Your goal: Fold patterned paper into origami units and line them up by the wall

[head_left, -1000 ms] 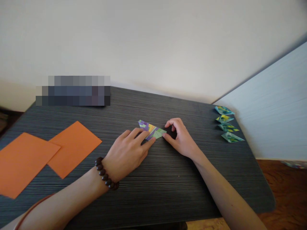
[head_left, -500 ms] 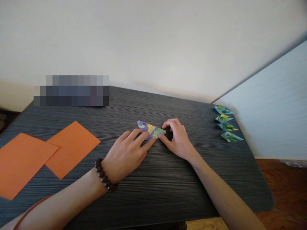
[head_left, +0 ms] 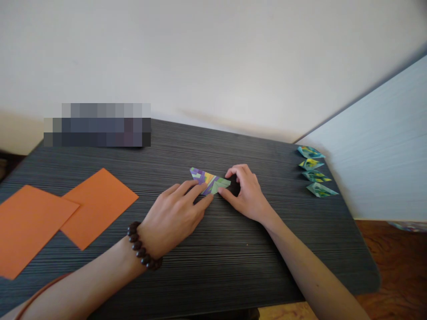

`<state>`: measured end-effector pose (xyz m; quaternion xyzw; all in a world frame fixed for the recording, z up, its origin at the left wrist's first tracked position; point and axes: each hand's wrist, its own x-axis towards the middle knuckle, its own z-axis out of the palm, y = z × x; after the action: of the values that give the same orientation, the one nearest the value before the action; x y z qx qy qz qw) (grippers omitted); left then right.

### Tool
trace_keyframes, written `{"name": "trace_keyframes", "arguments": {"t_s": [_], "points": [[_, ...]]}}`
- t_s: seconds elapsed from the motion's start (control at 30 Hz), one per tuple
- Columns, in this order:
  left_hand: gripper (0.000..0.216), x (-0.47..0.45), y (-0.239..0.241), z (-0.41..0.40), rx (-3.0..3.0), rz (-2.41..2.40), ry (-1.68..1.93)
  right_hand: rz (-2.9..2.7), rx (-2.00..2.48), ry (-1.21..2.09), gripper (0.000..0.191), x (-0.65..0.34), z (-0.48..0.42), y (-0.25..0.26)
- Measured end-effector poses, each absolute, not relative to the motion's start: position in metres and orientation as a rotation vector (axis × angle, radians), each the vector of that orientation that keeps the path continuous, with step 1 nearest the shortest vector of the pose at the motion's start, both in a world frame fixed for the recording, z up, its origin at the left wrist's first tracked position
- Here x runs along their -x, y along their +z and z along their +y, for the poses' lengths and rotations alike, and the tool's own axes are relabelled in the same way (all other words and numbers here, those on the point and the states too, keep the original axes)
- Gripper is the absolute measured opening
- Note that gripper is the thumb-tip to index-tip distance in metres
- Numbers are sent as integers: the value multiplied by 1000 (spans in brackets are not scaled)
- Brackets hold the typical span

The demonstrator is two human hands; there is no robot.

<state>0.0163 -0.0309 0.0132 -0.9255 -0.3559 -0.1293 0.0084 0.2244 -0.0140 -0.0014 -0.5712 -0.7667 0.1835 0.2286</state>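
A small piece of folded origami paper, patterned in purple, green and yellow, lies flat on the dark table with its narrow tip to the right. My left hand, a dark bead bracelet on its wrist, reaches over the paper's lower left part with fingers stretched out and touching it. At the right end is my right hand. Its thumb touches the lower edge and its curved index finger is near the upper edge, with a gap between them. My left fingers hide part of the paper's lower edge.
Two overlapping orange paper sheets, one nearer and one farther, lie at the left. Several folded green-blue-yellow paper pieces stand in a column near the right edge. A blurred-out object is at the back left, against the wall.
My left hand has slid slightly to the left and down, uncovering a little more of the folded paper. My right hand has barely moved.
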Motion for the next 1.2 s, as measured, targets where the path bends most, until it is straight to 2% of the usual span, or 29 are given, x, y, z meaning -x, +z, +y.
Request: {"name": "trace_keyframes", "arguments": {"t_s": [0.07, 0.3, 0.47, 0.7, 0.83, 0.97, 1.1, 1.2], "points": [[25, -17, 13, -31, 2889, -1114, -411, -2118, 1589, 490, 28, -223, -14, -1], [25, -17, 13, -31, 2919, -1133, -370, -2116, 1588, 542, 23, -226, -12, -1], [26, -16, 12, -31, 2922, -1126, -369, -2105, 1613, 469, 32, -222, -12, -4], [29, -14, 10, -28, 2976, -1119, -350, -2119, 1568, 486, 23, -226, -12, -6], [31, -12, 0, -20, 3076, -1100, -581, -2179, 1542, 375, 36, -224, -14, -10], [25, -10, -9, -12, 2999, -1339, -850, -2215, 1479, 344, 32, -224, -17, -13], [39, -8, -10, -9, 2860, -1505, -693, -2231, 1392, 342, 30, -223, -18, -13], [37, -9, -11, -8, 2897, -1484, -628, -2237, 1369, 339, 29, -222, -18, -11]]}}
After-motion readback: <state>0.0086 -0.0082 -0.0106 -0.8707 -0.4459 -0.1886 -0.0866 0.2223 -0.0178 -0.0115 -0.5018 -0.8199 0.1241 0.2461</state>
